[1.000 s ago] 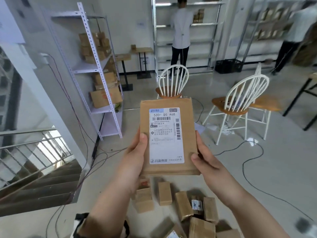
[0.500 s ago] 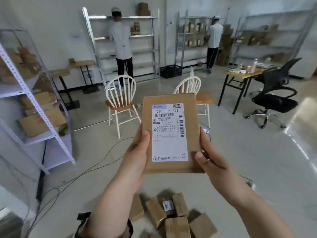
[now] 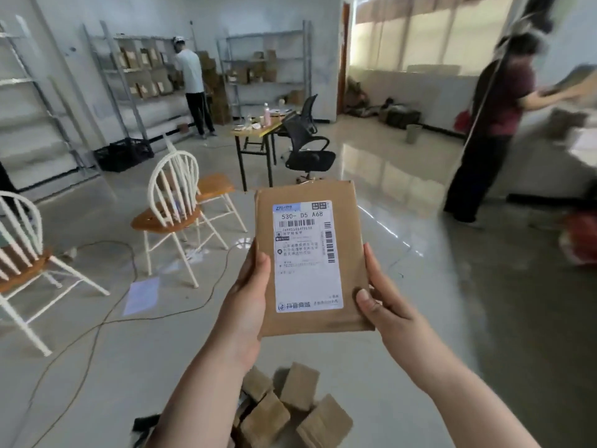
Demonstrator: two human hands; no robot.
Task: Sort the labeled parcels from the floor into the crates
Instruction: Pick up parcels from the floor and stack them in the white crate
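Observation:
I hold a flat brown cardboard parcel (image 3: 350, 221) upright in front of me, its white shipping label reading "530- D5 A68" turned toward me. My left hand (image 3: 247, 302) grips its left edge with the thumb on the front. Gripping the lower right edge is my right hand (image 3: 384, 302), thumb pressed near the bottom corner. Below my forearms, several small brown parcels (image 3: 290, 412) lie in a heap on the floor. A black crate (image 3: 124, 153) sits on the floor by the shelving at the back left.
Two white chairs with wooden seats (image 3: 184, 202) (image 3: 19, 253) stand to the left, with cables (image 3: 106, 286) and a sheet of paper (image 3: 142, 295) on the floor. A desk (image 3: 255, 130) and black office chair (image 3: 307, 147) are ahead. One person (image 3: 193, 82) works at shelves; another (image 3: 494, 124) stands right.
My view has swung to the right: the left shelving and stairs left the frame, the desk, office chair and a person on the right came in. The parcel stays held in both hands.

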